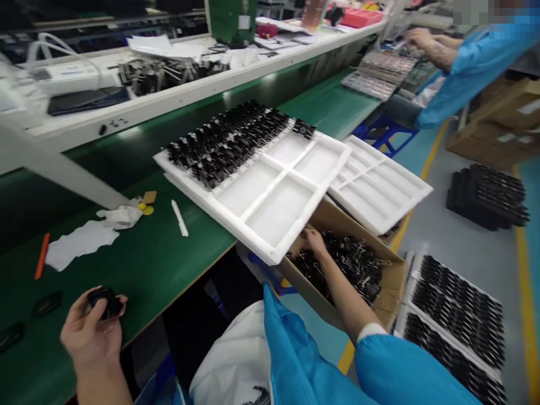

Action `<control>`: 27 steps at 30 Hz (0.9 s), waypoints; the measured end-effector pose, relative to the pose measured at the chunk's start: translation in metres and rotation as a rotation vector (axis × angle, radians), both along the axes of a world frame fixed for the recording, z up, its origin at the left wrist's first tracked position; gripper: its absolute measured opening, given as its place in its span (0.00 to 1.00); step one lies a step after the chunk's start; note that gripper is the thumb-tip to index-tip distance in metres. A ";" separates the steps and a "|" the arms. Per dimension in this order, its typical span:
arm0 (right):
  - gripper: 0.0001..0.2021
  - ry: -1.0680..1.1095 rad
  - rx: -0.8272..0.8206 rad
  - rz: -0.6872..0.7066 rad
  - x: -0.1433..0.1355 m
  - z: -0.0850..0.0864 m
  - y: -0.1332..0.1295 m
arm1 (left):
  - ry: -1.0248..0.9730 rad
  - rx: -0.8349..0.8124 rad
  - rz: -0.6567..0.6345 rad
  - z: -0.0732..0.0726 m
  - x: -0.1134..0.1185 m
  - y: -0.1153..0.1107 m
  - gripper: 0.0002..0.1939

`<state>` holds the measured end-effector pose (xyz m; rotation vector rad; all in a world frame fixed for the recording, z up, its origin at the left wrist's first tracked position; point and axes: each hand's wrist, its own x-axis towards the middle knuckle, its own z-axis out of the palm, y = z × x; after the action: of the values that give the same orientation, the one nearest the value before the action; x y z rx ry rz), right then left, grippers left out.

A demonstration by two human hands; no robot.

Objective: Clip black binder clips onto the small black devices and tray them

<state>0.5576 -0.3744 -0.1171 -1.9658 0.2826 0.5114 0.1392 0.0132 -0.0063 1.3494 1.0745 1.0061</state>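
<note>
At the lower left, my left hand [93, 326] is closed around a small black rounded part [103, 301], held over the green bench with the thumb across it. My right hand [315, 242] reaches down into an open cardboard box [390, 281] beside the bench. Inside the box lies a heap of black clips with wire handles [358, 264], which look like binder clips. The fingers of this hand are small and partly hidden, so their grip is unclear. Just above it juts the corner of a white foam tray [274, 247], with rows of black clips [228, 140] at its far side.
On the green bench [169, 270] lie a white pen [179, 218], a red-orange stick [42, 256], crumpled white paper [82, 243] and two dark parts. A second white tray [379, 180] rests beyond the box. Filled trays [459, 309] stand on the floor; a blue-sleeved co-worker [472, 62] works further along.
</note>
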 end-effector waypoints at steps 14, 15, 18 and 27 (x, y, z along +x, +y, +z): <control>0.22 0.425 0.466 1.188 -0.164 0.145 0.057 | -0.095 -0.130 -0.080 -0.007 -0.006 -0.017 0.20; 0.25 0.454 0.580 1.193 -0.178 0.141 0.089 | -0.091 -0.136 -0.099 -0.007 -0.008 -0.017 0.20; 0.24 0.409 0.789 1.099 -0.205 0.125 0.182 | -0.080 -0.154 -0.190 -0.005 -0.013 -0.018 0.20; 0.24 0.097 0.663 1.180 -0.217 0.095 0.305 | -0.104 -0.210 -0.314 -0.002 -0.021 -0.020 0.18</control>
<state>0.3405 -0.0694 -0.0222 -1.2723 -0.9483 1.2442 0.1185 -0.0066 -0.0082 1.2333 0.8330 0.7029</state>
